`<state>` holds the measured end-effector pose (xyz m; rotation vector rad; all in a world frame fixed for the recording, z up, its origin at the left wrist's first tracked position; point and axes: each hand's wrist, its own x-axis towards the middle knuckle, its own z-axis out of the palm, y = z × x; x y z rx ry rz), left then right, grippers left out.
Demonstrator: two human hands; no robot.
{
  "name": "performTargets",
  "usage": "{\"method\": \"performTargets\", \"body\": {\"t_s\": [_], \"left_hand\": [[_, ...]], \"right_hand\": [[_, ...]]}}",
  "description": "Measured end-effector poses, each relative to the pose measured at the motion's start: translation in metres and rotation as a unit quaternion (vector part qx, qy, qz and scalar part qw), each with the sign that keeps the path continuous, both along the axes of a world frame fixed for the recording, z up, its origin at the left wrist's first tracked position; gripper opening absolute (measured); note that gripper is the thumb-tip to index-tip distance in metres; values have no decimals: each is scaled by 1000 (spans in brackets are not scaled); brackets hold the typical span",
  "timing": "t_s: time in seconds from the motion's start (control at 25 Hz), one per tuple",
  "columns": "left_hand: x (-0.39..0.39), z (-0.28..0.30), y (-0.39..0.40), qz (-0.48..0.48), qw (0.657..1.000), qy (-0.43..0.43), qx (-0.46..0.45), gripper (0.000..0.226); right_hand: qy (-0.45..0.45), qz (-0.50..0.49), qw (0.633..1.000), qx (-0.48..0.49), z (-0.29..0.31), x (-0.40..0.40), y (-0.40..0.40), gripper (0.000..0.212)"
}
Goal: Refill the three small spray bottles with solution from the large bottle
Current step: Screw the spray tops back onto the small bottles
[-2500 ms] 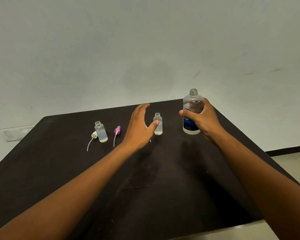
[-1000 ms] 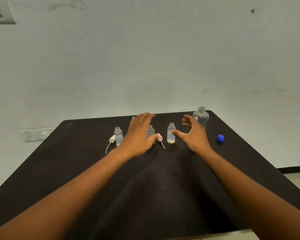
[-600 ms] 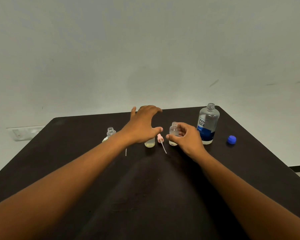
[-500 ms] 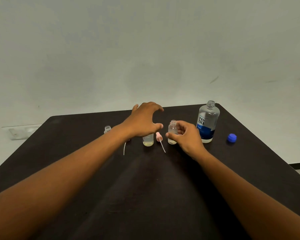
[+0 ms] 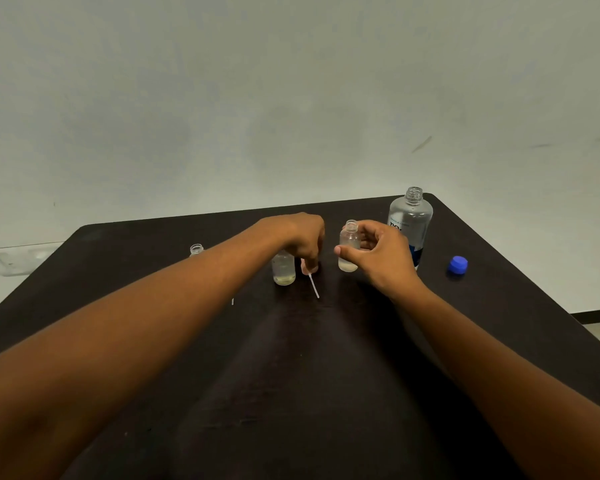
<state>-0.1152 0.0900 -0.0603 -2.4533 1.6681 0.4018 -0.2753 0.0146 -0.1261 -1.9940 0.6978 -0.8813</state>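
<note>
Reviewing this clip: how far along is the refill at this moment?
Done: the large bottle stands uncapped, its blue cap beside it, and all three small bottles look open. In hand: the right hand grips one small bottle; the left hand reaches down onto the pink sprayer. Left: only shallow liquid shows in the middle bottle and the held one.

Most of the leftmost small clear spray bottle (image 5: 196, 249) is hidden behind the left forearm, only its open neck can be seen. The pink spray pump head (image 5: 308, 269) is mostly covered by the left hand's fingers (image 5: 313, 252). The label on the large clear bottle (image 5: 410, 216) is partly blocked by the right hand (image 5: 381, 258). The dark desk (image 5: 326, 375) gets cut off at the bottom edge.
</note>
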Motion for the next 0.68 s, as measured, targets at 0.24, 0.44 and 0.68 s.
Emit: {"method": "performTargets", "body": {"t_s": [0.24, 0.44, 0.68], "left_hand": [[-4, -1, -3, -6, 999, -53, 9, 33], [-12, 17, 10, -15, 996, -45, -72, 30], [-25, 51, 55, -31, 975, 93, -201, 35]], "right_hand": [[-17, -3, 1000, -8, 5, -6, 0, 41], [-19, -3, 1000, -12, 13, -10, 8, 45], [-41, 7, 999, -13, 37, -30, 41, 42]]}}
